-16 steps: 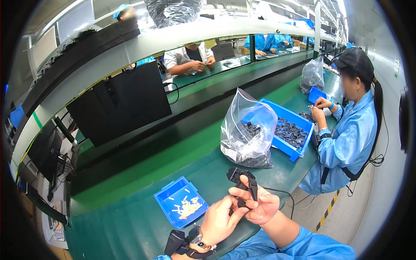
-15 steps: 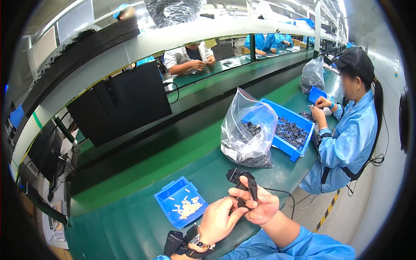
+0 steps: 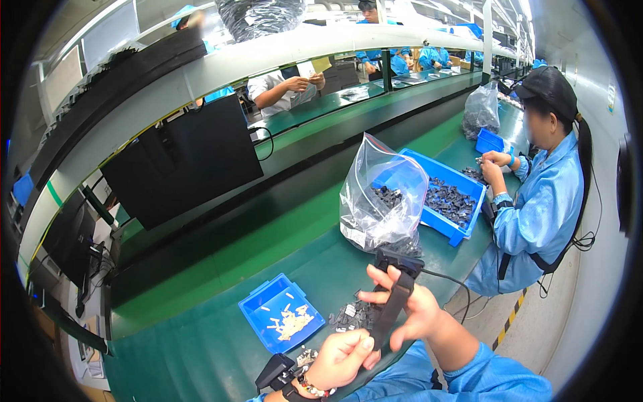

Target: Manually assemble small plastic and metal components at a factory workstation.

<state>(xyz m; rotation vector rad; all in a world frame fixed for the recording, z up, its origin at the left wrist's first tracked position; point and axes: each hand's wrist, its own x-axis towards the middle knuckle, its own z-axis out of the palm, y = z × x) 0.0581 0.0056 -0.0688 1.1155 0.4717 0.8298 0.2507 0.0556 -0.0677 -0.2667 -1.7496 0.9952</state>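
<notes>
My left hand (image 3: 343, 356) is closed, pinching the lower end of a black strap (image 3: 394, 309) between thumb and fingers. The strap runs across my right hand (image 3: 423, 309), whose fingers are spread. At its upper end is a black box-like device (image 3: 400, 261) with a black cable. A second black device (image 3: 276, 372) is strapped at my left wrist, beside a beaded bracelet. Small black and grey parts (image 3: 353, 315) lie in a pile just beyond my hands. Left of them sits a shallow blue tray (image 3: 256, 303) holding small pale strips (image 3: 293, 323).
A clear plastic bag (image 3: 375, 208) of dark parts stands beyond my hands, touching a larger blue bin (image 3: 462, 236) of black parts. On the right, a co-worker in blue (image 3: 546, 181) handles small parts. A dark panel (image 3: 184, 161) hangs at left above the green bench (image 3: 194, 362).
My left hand has moved down, drawing the strap out straight. My right fingers have uncurled and spread, and the device has shifted right. The pile of parts has come into view.
</notes>
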